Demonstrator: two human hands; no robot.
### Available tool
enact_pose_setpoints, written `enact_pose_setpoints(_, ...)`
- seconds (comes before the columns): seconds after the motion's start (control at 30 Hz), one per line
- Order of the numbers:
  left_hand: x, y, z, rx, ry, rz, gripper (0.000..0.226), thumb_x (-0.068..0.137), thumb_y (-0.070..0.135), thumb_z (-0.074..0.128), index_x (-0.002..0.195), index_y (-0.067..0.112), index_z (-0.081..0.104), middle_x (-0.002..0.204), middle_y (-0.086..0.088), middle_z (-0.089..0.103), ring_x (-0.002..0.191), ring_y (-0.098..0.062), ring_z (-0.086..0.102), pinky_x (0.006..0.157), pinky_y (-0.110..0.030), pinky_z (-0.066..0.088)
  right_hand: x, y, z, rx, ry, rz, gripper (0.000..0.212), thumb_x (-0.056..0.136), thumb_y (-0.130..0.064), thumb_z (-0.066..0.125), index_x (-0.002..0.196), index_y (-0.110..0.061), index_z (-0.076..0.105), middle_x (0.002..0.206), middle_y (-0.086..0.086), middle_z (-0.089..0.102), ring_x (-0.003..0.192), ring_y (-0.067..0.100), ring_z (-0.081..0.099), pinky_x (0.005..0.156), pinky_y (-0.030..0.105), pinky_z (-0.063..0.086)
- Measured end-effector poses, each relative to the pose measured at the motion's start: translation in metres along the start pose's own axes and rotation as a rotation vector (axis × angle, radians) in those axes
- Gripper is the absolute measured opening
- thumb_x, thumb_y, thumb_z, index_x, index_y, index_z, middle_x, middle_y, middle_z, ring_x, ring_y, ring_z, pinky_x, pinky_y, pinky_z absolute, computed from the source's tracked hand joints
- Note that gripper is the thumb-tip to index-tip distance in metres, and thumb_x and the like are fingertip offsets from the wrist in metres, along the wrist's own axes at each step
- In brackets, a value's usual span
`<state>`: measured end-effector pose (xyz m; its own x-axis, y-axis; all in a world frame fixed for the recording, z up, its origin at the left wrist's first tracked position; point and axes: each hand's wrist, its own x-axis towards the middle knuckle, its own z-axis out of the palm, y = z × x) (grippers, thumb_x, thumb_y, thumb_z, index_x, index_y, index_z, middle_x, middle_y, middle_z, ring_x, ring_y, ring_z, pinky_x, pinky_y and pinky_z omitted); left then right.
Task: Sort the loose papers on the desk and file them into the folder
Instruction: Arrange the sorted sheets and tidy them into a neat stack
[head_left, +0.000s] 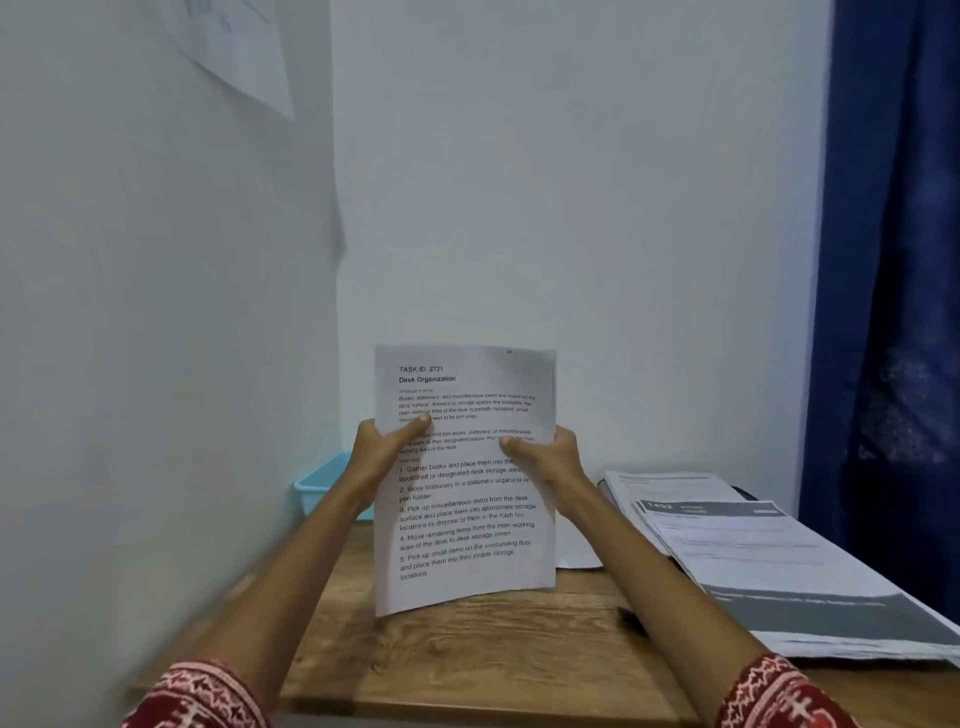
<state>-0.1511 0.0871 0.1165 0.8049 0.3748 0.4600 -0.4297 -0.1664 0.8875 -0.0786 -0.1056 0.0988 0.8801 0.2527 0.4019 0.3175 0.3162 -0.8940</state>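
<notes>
White sheet (467, 499), printed with black text headed "Desk Organization", is held upright above the wooden desk (483, 654), its face toward the camera. We note both hands on it at about mid-height: left hand (382, 457) closed on the left edge, thumb lying across the printed face; right hand (553, 460) closed on the right edge, thumb also on the front. We cannot tell whether one sheet or several are held. Lower edge of the sheet hangs above the desk, not touching it as far as we can see.

On the right of the desk lies a stack (779, 566) of printed papers, overlapping, the top one with dark grey bands; it is well apart from the held sheet. Another white paper (579, 551) lies flat just behind the held sheet. A light blue tray (324, 486) stands at the back left corner against the wall, partly hidden by the left forearm. Blue curtain (893, 312) hangs at far right. Red patterned sleeves (208, 696) show at both wrists' near ends.
</notes>
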Motion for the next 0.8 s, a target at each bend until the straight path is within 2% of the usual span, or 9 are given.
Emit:
enact_pose_setpoints(0.07,0.005,0.008,0.001,-0.048,0.022,0.017,0.013,0.084,0.019,0.066,0.095,0.012,0.066,0.084,-0.004,0.071,0.076,-0.02,0.068,0.068,-0.031,0.055,0.004,-0.01,0.002,0.014,0.013,-0.045,0.029,0.077,0.001,0.073,0.104,-0.003,0.064,0.088,0.006,0.07,0.078,0.022,0.068,0.063,0.026,0.058)
enact_pose_setpoints(0.17,0.011,0.014,-0.005,-0.172,0.008,0.016,0.007,0.084,0.016,0.064,0.089,0.013,0.066,0.073,0.001,0.073,0.066,-0.015,0.07,0.059,-0.027,0.056,0.01,-0.025,0.0,0.023,-0.029,-0.094,0.042,0.074,-0.005,0.077,0.111,-0.008,0.058,0.096,0.004,0.07,0.079,0.016,0.069,0.064,0.026,0.057)
enact_pose_setpoints(0.27,0.003,-0.006,-0.011,-0.139,-0.05,-0.036,0.016,0.076,0.021,0.071,0.09,0.015,0.067,0.077,0.001,0.074,0.071,-0.017,0.07,0.067,-0.031,0.054,0.008,-0.016,-0.01,-0.084,-0.045,-0.041,0.05,0.069,-0.012,0.082,0.112,-0.013,0.058,0.102,0.002,0.07,0.084,0.014,0.069,0.064,0.022,0.055)
enact_pose_setpoints(0.4,-0.019,-0.045,-0.004,-0.014,-0.076,-0.066,0.01,0.086,0.022,0.063,0.095,0.02,0.064,0.092,0.0,0.07,0.087,-0.017,0.065,0.077,-0.033,0.05,-0.006,0.02,-0.024,-0.077,-0.024,0.044,0.038,0.071,-0.011,0.08,0.105,-0.012,0.063,0.098,0.004,0.071,0.081,0.015,0.069,0.061,0.019,0.054)
enact_pose_setpoints(0.53,-0.016,-0.036,0.005,0.004,-0.073,-0.019,0.009,0.086,0.024,0.061,0.095,0.025,0.062,0.09,0.005,0.068,0.083,-0.01,0.064,0.067,-0.024,0.049,-0.004,0.023,-0.016,-0.094,0.012,0.051,0.032,0.073,-0.012,0.08,0.1,-0.007,0.064,0.09,0.004,0.071,0.069,0.009,0.07,0.057,0.019,0.053)
enact_pose_setpoints(0.63,-0.005,-0.023,0.0,-0.038,-0.067,-0.007,0.023,0.082,0.029,0.063,0.103,0.02,0.062,0.096,0.0,0.069,0.088,-0.015,0.065,0.075,-0.032,0.051,0.003,0.008,-0.013,-0.105,0.005,-0.009,0.02,0.075,-0.011,0.078,0.09,-0.013,0.065,0.082,-0.001,0.071,0.064,0.005,0.069,0.054,0.017,0.052)
enact_pose_setpoints(0.7,-0.007,-0.032,-0.005,-0.06,-0.074,-0.039,0.031,0.078,0.032,0.064,0.106,0.018,0.063,0.1,-0.003,0.07,0.091,-0.018,0.066,0.082,-0.037,0.052,0.002,0.015,-0.016,-0.135,-0.023,0.023,0.024,0.075,-0.014,0.079,0.095,-0.012,0.065,0.088,0.003,0.072,0.071,0.01,0.07,0.059,0.021,0.054)
enact_pose_setpoints(0.8,-0.026,-0.068,-0.006,-0.037,-0.108,-0.157,0.023,0.082,0.027,0.062,0.104,0.019,0.062,0.097,0.0,0.07,0.092,-0.019,0.065,0.082,-0.034,0.051,-0.009,0.05,-0.022,-0.206,-0.086,0.132,0.029,0.076,-0.016,0.078,0.102,-0.012,0.066,0.103,0.009,0.071,0.087,0.017,0.07,0.068,0.024,0.057)
